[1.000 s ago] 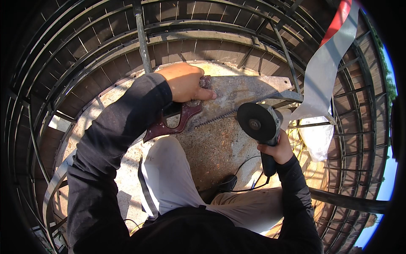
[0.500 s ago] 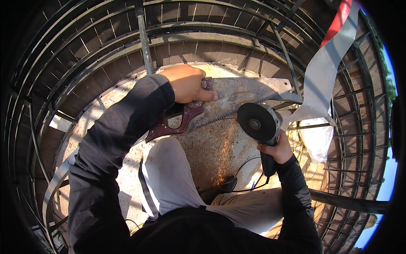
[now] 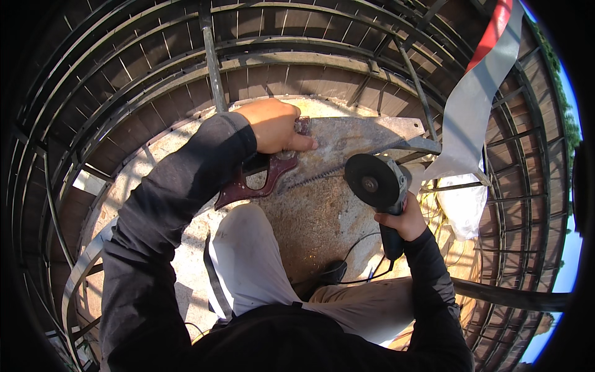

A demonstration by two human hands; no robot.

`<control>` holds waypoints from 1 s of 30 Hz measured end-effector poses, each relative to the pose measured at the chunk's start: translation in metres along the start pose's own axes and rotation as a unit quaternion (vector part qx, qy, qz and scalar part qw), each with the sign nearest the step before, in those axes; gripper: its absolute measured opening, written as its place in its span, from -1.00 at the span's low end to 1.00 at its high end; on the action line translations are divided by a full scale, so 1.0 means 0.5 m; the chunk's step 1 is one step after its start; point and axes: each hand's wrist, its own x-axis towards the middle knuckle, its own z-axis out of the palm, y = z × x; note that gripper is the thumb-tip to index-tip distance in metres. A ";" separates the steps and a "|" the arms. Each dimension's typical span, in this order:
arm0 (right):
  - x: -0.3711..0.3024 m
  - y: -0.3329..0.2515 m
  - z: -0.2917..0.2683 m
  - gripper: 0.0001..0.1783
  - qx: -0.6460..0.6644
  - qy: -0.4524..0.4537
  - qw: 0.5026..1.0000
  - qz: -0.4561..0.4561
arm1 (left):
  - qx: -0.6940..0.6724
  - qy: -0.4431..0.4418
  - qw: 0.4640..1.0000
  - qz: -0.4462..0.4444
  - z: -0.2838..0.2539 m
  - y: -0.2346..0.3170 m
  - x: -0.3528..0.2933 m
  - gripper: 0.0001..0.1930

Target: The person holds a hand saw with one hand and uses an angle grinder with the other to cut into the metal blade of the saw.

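Observation:
My left hand is closed on a hand saw where its dark red handle meets the rusty blade, thumb on the blade's near face. The blade points right, with its toothed edge toward me. In my right hand is an angle grinder, gripped round its dark body. The grinder's dark disc faces up toward me, close to the saw teeth near the right part of the blade. Whether disc and teeth touch, I cannot tell. Only a few faint sparks show below the saw.
Curved metal rails and brown slats surround me. A grey and red strip hangs at the right, above a white plastic bag. The grinder's black cord runs over the floor by my leg. A dark pipe sticks in from the right.
The stream of orange sparks below the saw has almost died away. The grinder has shifted slightly left; the saw has dropped a touch in view, still held by my left hand.

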 end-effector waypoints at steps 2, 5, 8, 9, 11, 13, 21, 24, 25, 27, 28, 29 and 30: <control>0.000 -0.002 -0.002 -0.40 0.005 -0.009 1.000 0.007 | -0.003 0.003 1.000 0.003 0.001 -0.001 0.000 -0.26; -0.013 -0.007 -0.001 -0.53 0.017 0.019 1.000 0.001 | -0.009 -0.002 1.000 0.001 -0.005 0.004 -0.002 -0.26; -0.020 -0.013 -0.015 -0.54 0.011 0.011 1.000 0.014 | -0.005 -0.005 1.000 -0.005 -0.004 0.002 -0.002 -0.26; -0.022 -0.011 -0.017 -0.53 0.012 0.008 1.000 0.014 | -0.003 -0.003 1.000 -0.004 -0.003 0.003 -0.001 -0.26; -0.023 -0.009 -0.022 -0.50 0.013 0.003 1.000 0.016 | 0.000 0.001 1.000 -0.003 -0.003 0.003 -0.001 -0.26; -0.022 -0.019 -0.015 -0.50 0.004 0.017 1.000 -0.001 | 0.003 0.006 1.000 -0.006 -0.004 0.006 -0.002 -0.27; -0.014 -0.009 -0.014 -0.38 -0.007 0.024 1.000 0.005 | 0.001 -0.001 1.000 -0.020 -0.004 0.009 -0.001 -0.31; -0.014 -0.010 -0.015 -0.38 -0.011 0.025 1.000 0.007 | 0.008 0.000 1.000 -0.024 -0.004 0.010 -0.001 -0.30; -0.013 -0.007 -0.014 -0.39 -0.011 0.028 1.000 0.002 | 0.010 0.001 1.000 -0.024 -0.003 0.010 -0.001 -0.30; -0.012 -0.009 -0.011 -0.41 -0.003 0.024 1.000 0.001 | 0.011 -0.002 1.000 -0.026 -0.003 0.009 -0.001 -0.30; -0.011 -0.015 -0.010 -0.41 0.003 0.017 1.000 0.004 | 0.011 -0.006 1.000 -0.028 -0.004 0.009 0.000 -0.30; -0.010 -0.019 -0.010 -0.42 0.010 0.010 1.000 0.008 | 0.011 -0.009 0.999 -0.030 -0.004 0.010 0.000 -0.29; -0.009 -0.020 -0.009 -0.43 0.009 0.008 1.000 0.008 | 0.010 -0.009 0.999 -0.029 -0.005 0.010 0.000 -0.29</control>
